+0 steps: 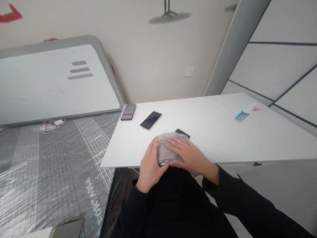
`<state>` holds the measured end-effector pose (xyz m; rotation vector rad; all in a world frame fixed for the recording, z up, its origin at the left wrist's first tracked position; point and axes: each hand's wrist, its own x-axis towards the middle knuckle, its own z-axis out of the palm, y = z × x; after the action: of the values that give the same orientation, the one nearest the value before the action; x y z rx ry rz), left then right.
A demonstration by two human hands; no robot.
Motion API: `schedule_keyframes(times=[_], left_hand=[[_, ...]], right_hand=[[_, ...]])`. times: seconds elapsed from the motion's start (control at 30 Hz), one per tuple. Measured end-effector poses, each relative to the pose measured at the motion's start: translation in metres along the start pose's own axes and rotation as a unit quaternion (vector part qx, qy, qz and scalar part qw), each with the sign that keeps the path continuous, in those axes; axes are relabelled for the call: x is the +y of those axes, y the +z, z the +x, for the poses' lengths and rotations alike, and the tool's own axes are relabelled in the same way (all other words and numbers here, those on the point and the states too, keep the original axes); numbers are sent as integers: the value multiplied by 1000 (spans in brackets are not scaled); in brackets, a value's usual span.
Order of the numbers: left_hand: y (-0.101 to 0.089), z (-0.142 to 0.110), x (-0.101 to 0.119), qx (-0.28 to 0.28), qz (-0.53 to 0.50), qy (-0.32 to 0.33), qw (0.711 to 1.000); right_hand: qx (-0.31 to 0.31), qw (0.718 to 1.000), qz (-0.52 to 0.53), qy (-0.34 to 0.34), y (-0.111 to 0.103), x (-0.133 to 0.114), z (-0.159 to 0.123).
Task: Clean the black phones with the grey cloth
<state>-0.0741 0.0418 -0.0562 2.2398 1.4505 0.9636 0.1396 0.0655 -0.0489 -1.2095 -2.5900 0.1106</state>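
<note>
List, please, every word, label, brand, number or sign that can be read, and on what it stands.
"ORTABLE": on the plastic-covered mattress; the letter before it is unclear.
Label on the pump bottle: too blurred to read.
Pixelated object on the table: nothing readable.

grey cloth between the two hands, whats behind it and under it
Behind the grey cloth, part of a dark flat object shows on the white table; its nearer part is covered. Whatever lies directly under the cloth cannot be seen.
</note>
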Motion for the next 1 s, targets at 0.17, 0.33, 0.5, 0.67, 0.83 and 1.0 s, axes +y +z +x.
schedule_keyframes(times=[0.17,0.33,0.5,0.67,0.83,1.0], left_hand=[[0,0,0,1,0,-3,1000],[0,0,3,5,9,0,1000],[0,1,4,2,6,-4,1000],[-1,1,3,4,5,8,1000],[-1,1,3,1,2,7,1000],[-1,1,3,6,3,6,1000]], right_hand=[[-8,1000,11,-13,-4,-11,8],[-3,1000,-11,14,-6,8,-4],[8,1000,-7,1,-3,12,-19],[-1,1000,-14,-3,-8,17,-25],[-29,996,8,-87,-9,24,-29],[20,999,-33,8,-8,24,-25]])
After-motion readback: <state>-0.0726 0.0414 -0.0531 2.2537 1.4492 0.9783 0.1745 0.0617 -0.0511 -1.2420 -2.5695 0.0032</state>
